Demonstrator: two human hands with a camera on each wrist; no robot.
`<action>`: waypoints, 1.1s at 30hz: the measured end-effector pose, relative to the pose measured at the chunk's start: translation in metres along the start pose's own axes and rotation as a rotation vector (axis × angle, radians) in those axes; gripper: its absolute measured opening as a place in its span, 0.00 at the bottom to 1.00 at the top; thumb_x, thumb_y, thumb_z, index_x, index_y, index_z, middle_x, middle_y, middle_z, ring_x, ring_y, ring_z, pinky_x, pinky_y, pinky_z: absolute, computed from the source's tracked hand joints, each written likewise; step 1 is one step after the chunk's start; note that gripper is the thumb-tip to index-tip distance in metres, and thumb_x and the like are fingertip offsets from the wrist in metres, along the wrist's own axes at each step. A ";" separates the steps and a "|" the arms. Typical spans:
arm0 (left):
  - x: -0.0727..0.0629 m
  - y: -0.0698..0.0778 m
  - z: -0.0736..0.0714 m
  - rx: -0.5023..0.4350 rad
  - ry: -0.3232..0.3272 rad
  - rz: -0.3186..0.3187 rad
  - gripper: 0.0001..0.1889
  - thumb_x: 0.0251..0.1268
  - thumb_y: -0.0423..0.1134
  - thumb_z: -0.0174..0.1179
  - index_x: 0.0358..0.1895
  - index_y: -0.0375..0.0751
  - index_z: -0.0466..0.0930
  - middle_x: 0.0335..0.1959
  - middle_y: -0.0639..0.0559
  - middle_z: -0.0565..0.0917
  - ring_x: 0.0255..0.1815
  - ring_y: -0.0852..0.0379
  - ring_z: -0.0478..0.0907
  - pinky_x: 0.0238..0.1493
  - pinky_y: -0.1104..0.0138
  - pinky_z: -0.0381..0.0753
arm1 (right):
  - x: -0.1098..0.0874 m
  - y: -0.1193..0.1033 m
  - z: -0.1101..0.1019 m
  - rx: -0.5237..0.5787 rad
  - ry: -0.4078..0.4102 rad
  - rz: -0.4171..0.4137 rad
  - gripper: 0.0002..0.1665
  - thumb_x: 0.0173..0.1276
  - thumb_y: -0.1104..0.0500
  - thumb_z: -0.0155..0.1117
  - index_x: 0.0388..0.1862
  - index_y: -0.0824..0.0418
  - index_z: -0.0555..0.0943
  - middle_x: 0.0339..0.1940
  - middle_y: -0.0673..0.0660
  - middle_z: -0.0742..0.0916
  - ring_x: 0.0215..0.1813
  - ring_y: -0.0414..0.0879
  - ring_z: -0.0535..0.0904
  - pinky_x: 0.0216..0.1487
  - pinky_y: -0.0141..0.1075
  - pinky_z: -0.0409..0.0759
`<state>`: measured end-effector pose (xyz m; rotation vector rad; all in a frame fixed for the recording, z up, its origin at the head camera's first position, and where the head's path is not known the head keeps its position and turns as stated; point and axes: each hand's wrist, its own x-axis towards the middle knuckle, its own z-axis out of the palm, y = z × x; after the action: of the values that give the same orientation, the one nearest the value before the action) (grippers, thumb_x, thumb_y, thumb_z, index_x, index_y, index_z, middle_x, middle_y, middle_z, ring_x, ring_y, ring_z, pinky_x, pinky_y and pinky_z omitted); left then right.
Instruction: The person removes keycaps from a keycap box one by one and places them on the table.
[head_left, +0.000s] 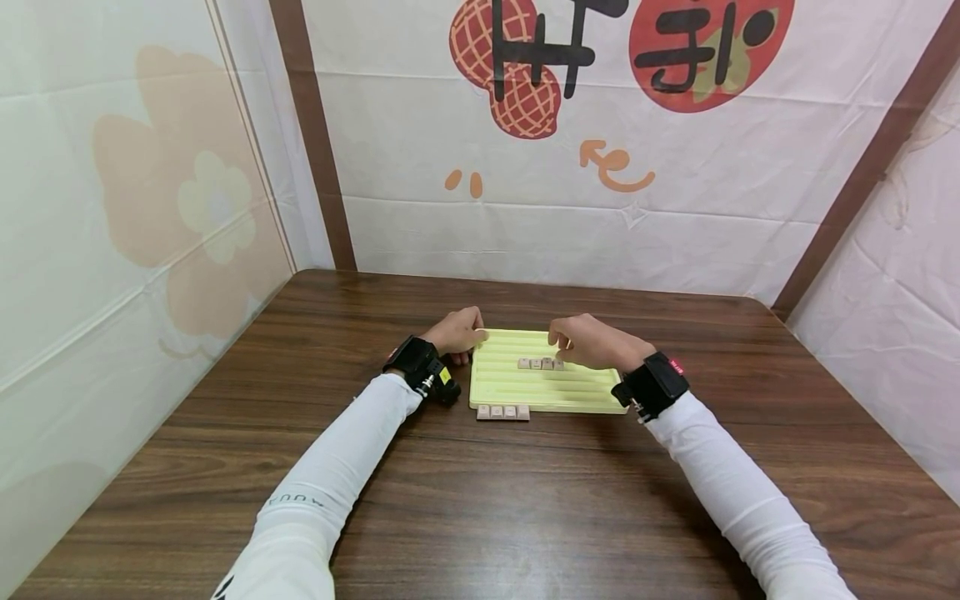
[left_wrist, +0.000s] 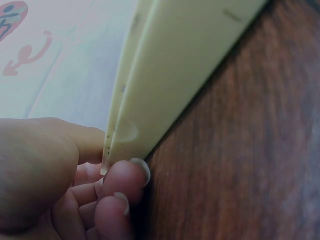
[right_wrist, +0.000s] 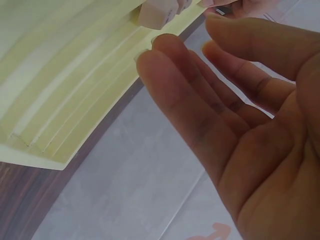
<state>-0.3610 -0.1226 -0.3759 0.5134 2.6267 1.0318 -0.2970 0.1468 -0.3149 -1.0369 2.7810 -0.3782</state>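
Note:
A pale yellow ridged tray (head_left: 551,394) lies on the table, and several beige keycaps (head_left: 536,364) with dark marks stand in a row on one of its ridges. More keycaps (head_left: 503,412) are lined up along its front edge. My left hand (head_left: 453,332) grips the tray's far left corner, with fingertips against the side wall in the left wrist view. Over the right part of the tray hovers my right hand (head_left: 592,340). Its fingers are slightly bent and hold nothing in the right wrist view, where a keycap (right_wrist: 158,14) shows just beyond the fingertips.
The dark wooden table (head_left: 480,500) extends around the tray on all sides. Printed white fabric walls (head_left: 525,233) rise behind it and at both sides. Each wrist wears a black camera strap, like the right one (head_left: 651,386).

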 end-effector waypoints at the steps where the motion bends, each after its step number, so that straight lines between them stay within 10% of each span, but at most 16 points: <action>1: 0.000 0.000 0.000 0.000 -0.001 0.003 0.09 0.75 0.43 0.49 0.41 0.40 0.67 0.26 0.46 0.75 0.18 0.53 0.76 0.19 0.66 0.77 | 0.000 0.000 0.000 0.002 -0.002 0.002 0.16 0.69 0.65 0.60 0.54 0.66 0.77 0.51 0.65 0.84 0.50 0.52 0.82 0.47 0.38 0.81; 33: -0.003 0.003 0.000 0.001 0.006 -0.001 0.09 0.75 0.42 0.49 0.41 0.40 0.67 0.27 0.47 0.75 0.18 0.54 0.76 0.19 0.67 0.76 | 0.002 0.007 0.013 -0.036 -0.050 -0.017 0.09 0.69 0.63 0.61 0.47 0.61 0.82 0.45 0.58 0.85 0.49 0.50 0.82 0.51 0.40 0.80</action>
<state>-0.3579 -0.1218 -0.3739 0.5096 2.6332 1.0329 -0.3000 0.1477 -0.3299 -1.0631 2.7466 -0.3010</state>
